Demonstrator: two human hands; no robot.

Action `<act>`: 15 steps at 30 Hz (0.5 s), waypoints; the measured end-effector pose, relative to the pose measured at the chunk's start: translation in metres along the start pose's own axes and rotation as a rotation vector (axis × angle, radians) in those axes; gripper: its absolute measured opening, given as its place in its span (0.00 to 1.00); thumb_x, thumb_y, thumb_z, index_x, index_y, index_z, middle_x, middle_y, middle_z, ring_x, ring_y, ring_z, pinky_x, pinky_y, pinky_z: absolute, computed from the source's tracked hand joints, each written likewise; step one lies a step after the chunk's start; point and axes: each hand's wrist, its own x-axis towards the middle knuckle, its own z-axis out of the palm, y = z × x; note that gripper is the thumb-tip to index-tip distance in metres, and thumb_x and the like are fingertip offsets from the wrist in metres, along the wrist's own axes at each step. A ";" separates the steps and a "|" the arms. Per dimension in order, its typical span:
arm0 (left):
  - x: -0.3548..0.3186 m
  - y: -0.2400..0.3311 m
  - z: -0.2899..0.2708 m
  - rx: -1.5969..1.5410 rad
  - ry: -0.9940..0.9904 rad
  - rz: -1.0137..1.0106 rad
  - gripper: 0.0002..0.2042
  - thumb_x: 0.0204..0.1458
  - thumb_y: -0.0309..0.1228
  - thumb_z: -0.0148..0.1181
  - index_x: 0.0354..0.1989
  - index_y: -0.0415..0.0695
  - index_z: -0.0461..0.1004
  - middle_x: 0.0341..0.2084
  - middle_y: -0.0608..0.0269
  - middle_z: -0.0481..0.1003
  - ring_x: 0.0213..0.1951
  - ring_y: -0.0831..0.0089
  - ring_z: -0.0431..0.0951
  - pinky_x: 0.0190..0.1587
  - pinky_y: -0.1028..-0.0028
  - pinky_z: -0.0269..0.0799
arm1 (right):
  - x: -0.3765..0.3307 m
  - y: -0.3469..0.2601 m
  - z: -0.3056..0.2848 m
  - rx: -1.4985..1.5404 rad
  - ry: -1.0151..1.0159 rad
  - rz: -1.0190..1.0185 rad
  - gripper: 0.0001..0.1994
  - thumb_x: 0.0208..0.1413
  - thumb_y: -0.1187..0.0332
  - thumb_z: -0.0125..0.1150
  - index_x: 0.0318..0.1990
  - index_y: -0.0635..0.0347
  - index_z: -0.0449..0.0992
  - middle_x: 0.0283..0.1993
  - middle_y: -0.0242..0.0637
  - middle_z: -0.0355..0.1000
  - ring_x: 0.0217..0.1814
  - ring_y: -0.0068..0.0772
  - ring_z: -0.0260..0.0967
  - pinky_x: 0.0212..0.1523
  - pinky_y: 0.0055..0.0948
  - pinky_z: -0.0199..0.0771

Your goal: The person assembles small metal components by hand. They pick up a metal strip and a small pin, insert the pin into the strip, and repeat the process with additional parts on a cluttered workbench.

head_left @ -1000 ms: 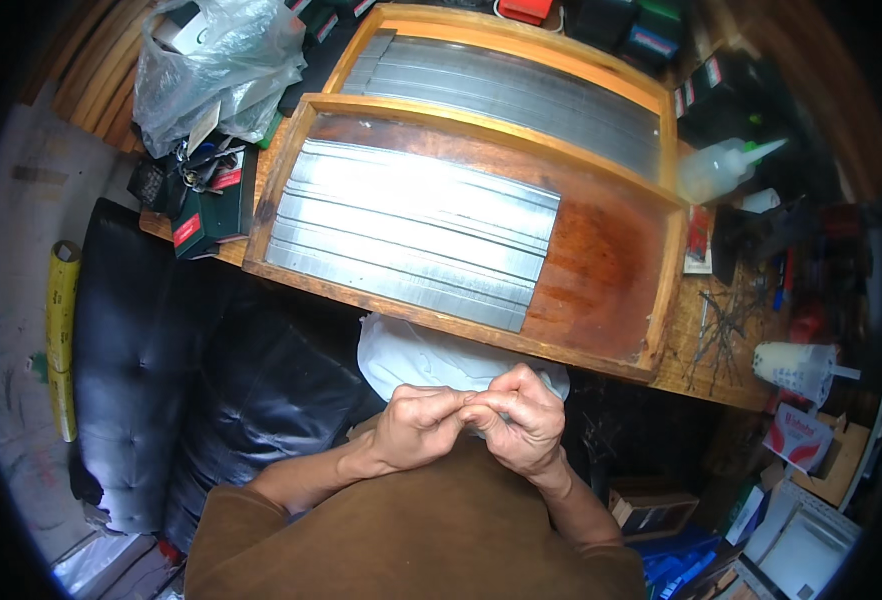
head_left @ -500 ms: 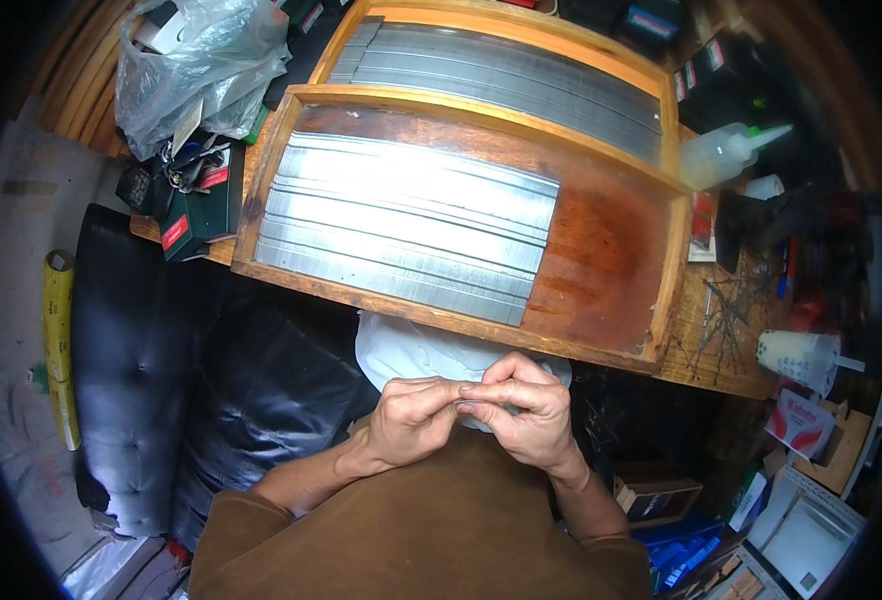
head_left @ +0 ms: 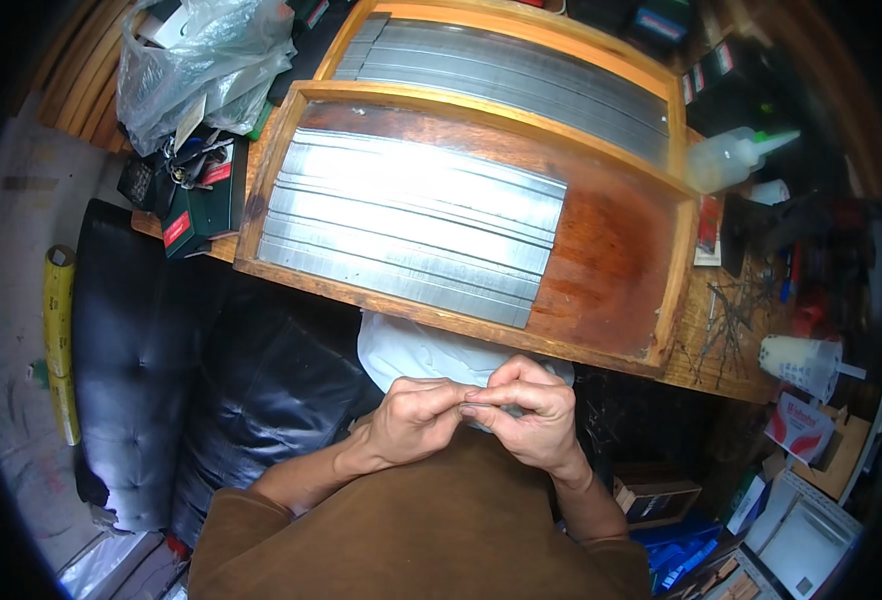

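Observation:
My left hand (head_left: 416, 418) and my right hand (head_left: 533, 410) meet close to my body, below the front edge of the wooden tray (head_left: 441, 318). Both are closed, thumbs and fingers pinched tip to tip. A thin greyish sliver shows between the fingertips, too small and too covered to name. Beyond my hands, flat grey metal strips (head_left: 411, 225) lie side by side in the tray, shining under the light. The tray's right part shows bare reddish-brown wood. White cloth (head_left: 411, 350) hangs or lies between the tray and my hands.
A second wooden tray (head_left: 673, 120) with more metal strips stands behind. A plastic bag (head_left: 201, 70) and dark green boxes (head_left: 196, 220) are at left. To the right are a squeeze bottle (head_left: 731, 158), thin dark wires (head_left: 723, 325) and a plastic cup (head_left: 799, 362). A black padded seat (head_left: 141, 350) stands at left.
The view has shifted very slightly. My hands keep the same pinch, with barely any movement of the fingers.

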 end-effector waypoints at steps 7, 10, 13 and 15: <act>0.003 0.001 -0.001 -0.025 -0.019 -0.011 0.12 0.50 0.12 0.60 0.42 0.32 0.82 0.30 0.48 0.84 0.32 0.59 0.87 0.36 0.70 0.81 | -0.002 -0.004 0.004 -0.059 0.035 -0.037 0.09 0.49 0.80 0.78 0.39 0.63 0.87 0.33 0.32 0.74 0.33 0.24 0.73 0.34 0.23 0.74; 0.004 0.001 -0.002 -0.023 -0.040 -0.028 0.11 0.50 0.12 0.62 0.43 0.32 0.81 0.31 0.47 0.83 0.34 0.53 0.87 0.36 0.66 0.82 | -0.002 -0.003 0.005 -0.036 0.043 -0.020 0.09 0.49 0.80 0.78 0.38 0.63 0.87 0.32 0.32 0.74 0.33 0.23 0.72 0.33 0.23 0.73; 0.003 0.000 -0.003 -0.032 -0.048 -0.028 0.11 0.50 0.12 0.62 0.42 0.32 0.82 0.31 0.46 0.83 0.34 0.53 0.87 0.37 0.66 0.82 | -0.003 -0.003 0.005 -0.030 0.043 -0.011 0.09 0.48 0.79 0.78 0.38 0.63 0.87 0.32 0.31 0.74 0.33 0.23 0.72 0.33 0.23 0.73; 0.004 0.001 -0.003 -0.036 -0.052 -0.027 0.11 0.51 0.12 0.62 0.42 0.32 0.82 0.31 0.46 0.83 0.35 0.53 0.87 0.38 0.66 0.82 | -0.003 -0.004 0.004 -0.032 0.041 -0.015 0.09 0.49 0.79 0.78 0.38 0.62 0.87 0.32 0.31 0.74 0.33 0.23 0.72 0.33 0.22 0.73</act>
